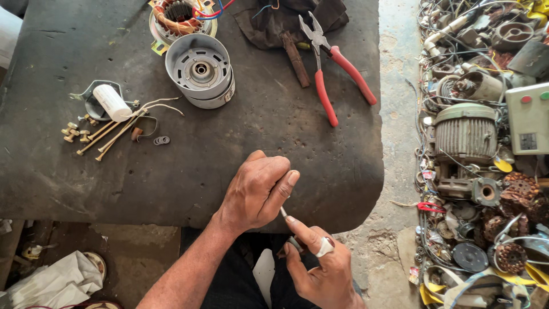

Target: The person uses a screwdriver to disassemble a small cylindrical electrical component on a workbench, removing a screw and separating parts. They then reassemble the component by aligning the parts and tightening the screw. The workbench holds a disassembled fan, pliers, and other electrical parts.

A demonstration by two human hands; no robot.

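two hands, one small metal pin between them

both hands meet at the near edge of the dark, scuffed rubber-like work mat [171,183], just over the person's lap. left hand [255,191] is curled shut, thumb pressed down along the index, pinching the upper end of a thin grey metal pin or shaft [284,213]. right hand [320,266], w/ a white tape wrap on one finger, closes around the lower end; index finger lies along it. only a short bit of the pin shows btw the two grips, so what sort of part it is can't be told. long axis runs diagonal: upper-left toward lower-right, from left fist down into right palm. both hands touch it; neither is nearer.

further up the mat, well apart from the hands: red-handled steel pliers [329,74], jaws pointing away, handles splayed toward the person. left of them a grey round metal motor housing [200,70], smooth, w/ a bearing hole at centre, and behind it a copper-wound stator [178,14]. far left, a white cylindrical capacitor [112,102] w/ pale leads, beside long brass-coloured bolts [111,136] and a few small washers [162,140]. on the floor to the right, a heap of scrap motors and wire [480,149], dusty and rusted.
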